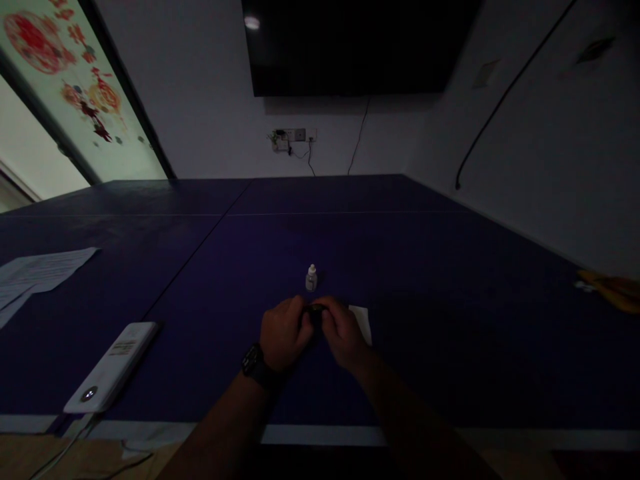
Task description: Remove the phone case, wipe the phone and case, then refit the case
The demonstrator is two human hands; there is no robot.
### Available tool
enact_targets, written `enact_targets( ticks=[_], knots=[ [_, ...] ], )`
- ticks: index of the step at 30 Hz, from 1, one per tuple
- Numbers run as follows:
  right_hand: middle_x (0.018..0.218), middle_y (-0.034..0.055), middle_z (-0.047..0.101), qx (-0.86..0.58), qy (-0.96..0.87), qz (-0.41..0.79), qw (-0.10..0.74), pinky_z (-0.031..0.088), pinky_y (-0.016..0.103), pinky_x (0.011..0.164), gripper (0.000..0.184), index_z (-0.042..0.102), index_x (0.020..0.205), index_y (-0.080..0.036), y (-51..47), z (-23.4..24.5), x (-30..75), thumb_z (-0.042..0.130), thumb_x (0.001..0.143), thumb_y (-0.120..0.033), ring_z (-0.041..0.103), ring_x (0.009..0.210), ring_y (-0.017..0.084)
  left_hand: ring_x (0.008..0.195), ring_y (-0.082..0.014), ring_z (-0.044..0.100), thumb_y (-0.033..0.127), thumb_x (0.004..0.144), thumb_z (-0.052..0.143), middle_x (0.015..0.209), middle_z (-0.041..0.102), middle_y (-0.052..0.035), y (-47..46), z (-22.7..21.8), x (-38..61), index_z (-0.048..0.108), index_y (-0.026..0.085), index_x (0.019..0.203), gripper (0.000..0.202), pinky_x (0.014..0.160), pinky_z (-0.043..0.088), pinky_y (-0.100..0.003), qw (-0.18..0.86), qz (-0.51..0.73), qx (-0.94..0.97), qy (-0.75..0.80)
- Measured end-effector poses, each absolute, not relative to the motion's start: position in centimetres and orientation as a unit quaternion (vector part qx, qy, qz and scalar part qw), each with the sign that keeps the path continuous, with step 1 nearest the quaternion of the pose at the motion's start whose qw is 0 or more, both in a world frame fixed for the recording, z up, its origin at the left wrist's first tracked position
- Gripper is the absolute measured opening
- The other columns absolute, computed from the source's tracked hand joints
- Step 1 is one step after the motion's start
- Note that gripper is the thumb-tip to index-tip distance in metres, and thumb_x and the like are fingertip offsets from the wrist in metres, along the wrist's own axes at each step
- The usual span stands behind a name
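Observation:
Both of my hands meet over the dark blue table (400, 267), close to its front edge. My left hand (284, 332), with a black watch (254, 360) at the wrist, is closed on one side of a small dark object (316, 308). On its other side my right hand (345, 332) grips the same object between thumb and fingers. Its kind is hidden by the fingers and the dim light. Just beyond my hands stands a small white-capped dropper bottle (311, 279), upright. A white piece of paper (362, 323) lies partly under my right hand.
A white power bank (113, 367) with cables (65, 448) lies at the front left. Printed sheets (40, 272) lie further left. Something yellow (613, 291) is at the right edge. A dark screen (360, 47) hangs on the far wall above sockets (299, 135).

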State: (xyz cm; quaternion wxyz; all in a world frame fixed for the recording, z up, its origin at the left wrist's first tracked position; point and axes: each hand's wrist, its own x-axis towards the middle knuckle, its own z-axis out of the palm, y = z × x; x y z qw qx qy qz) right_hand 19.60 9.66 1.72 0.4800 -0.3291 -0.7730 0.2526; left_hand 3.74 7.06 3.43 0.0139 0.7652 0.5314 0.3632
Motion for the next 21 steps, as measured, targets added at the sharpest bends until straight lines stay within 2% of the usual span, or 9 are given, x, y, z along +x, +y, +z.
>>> enact_targets(
  ticks=[8, 21],
  knots=[
    [0.093, 0.0066, 0.062, -0.277, -0.825, 0.194, 0.453, 0.049, 0.035, 0.08, 0.021, 0.054, 0.105, -0.023, 9.6, 2.0, 19.9, 0.034, 0.099, -0.022, 0.06, 0.087, 0.021, 0.063, -0.0182, 0.055, 0.029, 0.096, 0.032, 0.07, 0.058, -0.0021, 6.5, 3.1, 3.7, 0.043, 0.024, 0.082, 0.018, 0.06, 0.034, -0.031, -0.002, 0.346, 0.773, 0.532],
    [0.083, 0.0057, 0.057, -0.28, -0.82, 0.158, 0.474, 0.045, 0.036, 0.071, 0.015, 0.05, 0.095, -0.023, 9.1, 1.8, 19.4, 0.036, 0.095, -0.02, 0.056, 0.077, 0.022, 0.062, -0.0184, 0.054, 0.028, 0.095, 0.033, 0.067, 0.057, -0.0021, 5.9, 2.7, 4.1, 0.041, 0.025, 0.08, 0.018, 0.059, 0.033, -0.032, -0.039, 0.347, 0.767, 0.538]
  ],
)
